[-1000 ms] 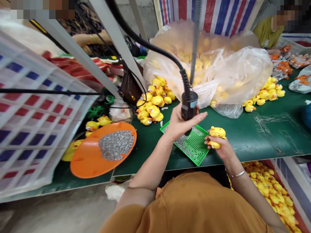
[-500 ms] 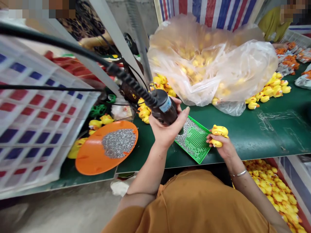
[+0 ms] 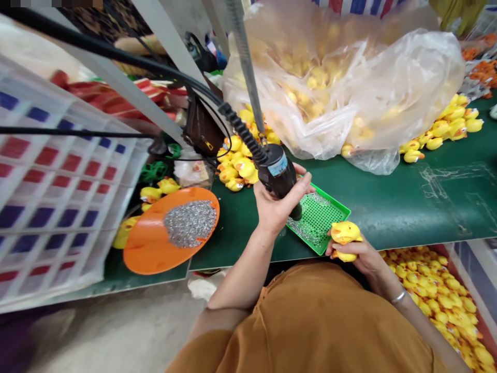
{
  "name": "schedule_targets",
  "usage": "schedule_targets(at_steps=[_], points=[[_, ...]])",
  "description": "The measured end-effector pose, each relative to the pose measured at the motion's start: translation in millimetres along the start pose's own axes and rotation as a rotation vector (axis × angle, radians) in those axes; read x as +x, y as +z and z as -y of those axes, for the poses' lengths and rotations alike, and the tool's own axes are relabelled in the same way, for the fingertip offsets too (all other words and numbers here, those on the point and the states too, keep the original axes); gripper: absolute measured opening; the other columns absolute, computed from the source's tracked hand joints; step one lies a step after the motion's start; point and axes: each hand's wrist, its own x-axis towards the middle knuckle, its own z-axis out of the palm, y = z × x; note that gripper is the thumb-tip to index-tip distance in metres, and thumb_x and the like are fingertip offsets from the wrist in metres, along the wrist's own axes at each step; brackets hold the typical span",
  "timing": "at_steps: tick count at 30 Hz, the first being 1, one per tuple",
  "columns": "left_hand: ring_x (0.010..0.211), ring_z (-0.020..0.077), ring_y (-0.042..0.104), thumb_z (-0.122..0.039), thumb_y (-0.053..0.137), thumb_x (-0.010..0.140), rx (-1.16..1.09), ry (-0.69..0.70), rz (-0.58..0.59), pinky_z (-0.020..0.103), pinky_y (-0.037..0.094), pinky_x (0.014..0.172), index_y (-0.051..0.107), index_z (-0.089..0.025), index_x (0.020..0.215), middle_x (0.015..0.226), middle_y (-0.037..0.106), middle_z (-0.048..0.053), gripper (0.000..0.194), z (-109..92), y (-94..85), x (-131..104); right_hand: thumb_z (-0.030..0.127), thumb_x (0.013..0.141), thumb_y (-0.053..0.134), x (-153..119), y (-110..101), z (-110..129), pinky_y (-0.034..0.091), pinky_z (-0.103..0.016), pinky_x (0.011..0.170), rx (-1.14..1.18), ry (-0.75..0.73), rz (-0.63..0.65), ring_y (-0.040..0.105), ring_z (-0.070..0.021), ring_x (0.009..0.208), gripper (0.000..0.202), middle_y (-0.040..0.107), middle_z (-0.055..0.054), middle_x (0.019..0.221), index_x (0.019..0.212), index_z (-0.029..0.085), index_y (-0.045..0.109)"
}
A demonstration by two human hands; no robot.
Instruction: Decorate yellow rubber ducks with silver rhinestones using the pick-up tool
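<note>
Along the front edge of the green tabletop (image 3: 388,202), the power screwdriver (image 3: 277,173) is gripped in the left hand (image 3: 274,211), its tip lowered at the green tray (image 3: 323,215); two yellow toy ducks (image 3: 345,232) are held in the right hand (image 3: 364,252), apart from the left, just beside the tray's near corner. If the tip were pushed sideways, the small metal pieces (image 3: 298,228) could be scattered over the low rim; if the tray were nudged by the right hand, it could be tipped off that front edge.
</note>
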Motion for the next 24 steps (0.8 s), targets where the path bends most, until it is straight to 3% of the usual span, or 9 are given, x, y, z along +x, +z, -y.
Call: schedule_targets(at_steps=[3, 8, 13, 16, 19, 22, 24], points=[[0.058, 0.0182, 0.071, -0.033, 0.083, 0.076, -0.007, -0.013, -0.014, 0.032, 0.061, 0.058, 0.069, -0.018, 0.079, 0.059, 0.065, -0.002, 0.021, 5.1, 2.3, -4.2, 0.029, 0.054, 0.087, 4.3, 4.8, -0.5, 0.053, -0.028, 0.058, 0.033, 0.026, -0.047, 0.067, -0.0184, 0.058, 0.035, 0.075, -0.008, 0.067, 0.083, 0.015, 0.074], [0.045, 0.0119, 0.06, -0.032, 0.082, 0.078, -0.023, -0.006, -0.061, 0.028, 0.054, 0.049, 0.069, -0.019, 0.082, 0.054, 0.06, -0.005, 0.019, 18.1, 0.2, -6.4, 0.031, 0.052, 0.092, 19.3, 15.0, 0.9, 0.055, -0.028, 0.056, 0.068, 0.006, -0.126, 0.07, -0.019, 0.058, 0.044, 0.078, -0.008, 0.073, 0.09, 0.015, 0.075], [0.043, 0.0105, 0.055, -0.032, 0.083, 0.08, -0.071, 0.105, -0.136, 0.027, 0.049, 0.047, 0.073, -0.02, 0.093, 0.053, 0.058, -0.005, 0.021, 19.4, 1.1, 1.8, 0.03, 0.053, 0.092, 39.5, 19.2, 3.6, 0.056, -0.029, 0.057, 0.088, -0.017, -0.061, 0.071, -0.0194, 0.059, 0.048, 0.078, -0.007, 0.073, 0.096, 0.015, 0.075], [0.043, 0.0115, 0.056, -0.033, 0.083, 0.079, -0.082, 0.157, -0.168, 0.028, 0.05, 0.049, 0.073, -0.019, 0.084, 0.053, 0.058, -0.004, 0.018, 15.6, 0.7, 8.8, 0.029, 0.052, 0.093, 42.9, 20.6, 8.0, 0.056, -0.029, 0.057, 0.09, 0.009, -0.051, 0.071, -0.02, 0.06, 0.053, 0.076, -0.007, 0.07, 0.099, 0.014, 0.075], [0.055, 0.0152, 0.064, -0.034, 0.084, 0.078, -0.046, 0.174, -0.186, 0.032, 0.057, 0.059, 0.072, -0.02, 0.078, 0.061, 0.062, -0.001, 0.019, 14.8, -1.0, 11.9, 0.029, 0.052, 0.094, 39.1, 23.9, 12.8, 0.057, -0.029, 0.058, 0.118, 0.011, -0.052, 0.07, -0.0189, 0.062, 0.055, 0.074, -0.003, 0.067, 0.101, 0.016, 0.075], [0.079, 0.0202, 0.073, -0.031, 0.086, 0.075, -0.003, 0.203, -0.171, 0.037, 0.061, 0.079, 0.073, -0.021, 0.078, 0.078, 0.07, 0.002, 0.017, 16.1, -2.1, 11.3, 0.033, 0.05, 0.096, 34.2, 27.1, 17.0, 0.059, -0.029, 0.062, 0.159, 0.011, -0.008, 0.069, -0.0173, 0.064, 0.046, 0.072, -0.002, 0.068, 0.086, 0.016, 0.074], [0.084, 0.0207, 0.073, -0.03, 0.086, 0.076, 0.001, 0.196, -0.127, 0.037, 0.061, 0.083, 0.074, -0.021, 0.08, 0.082, 0.072, 0.003, 0.016, 15.6, -1.4, 10.0, 0.038, 0.05, 0.097, 32.4, 27.6, 18.9, 0.06, -0.029, 0.063, 0.195, 0.018, 0.028, 0.069, -0.0175, 0.065, 0.043, 0.073, -0.003, 0.069, 0.078, 0.015, 0.073]])
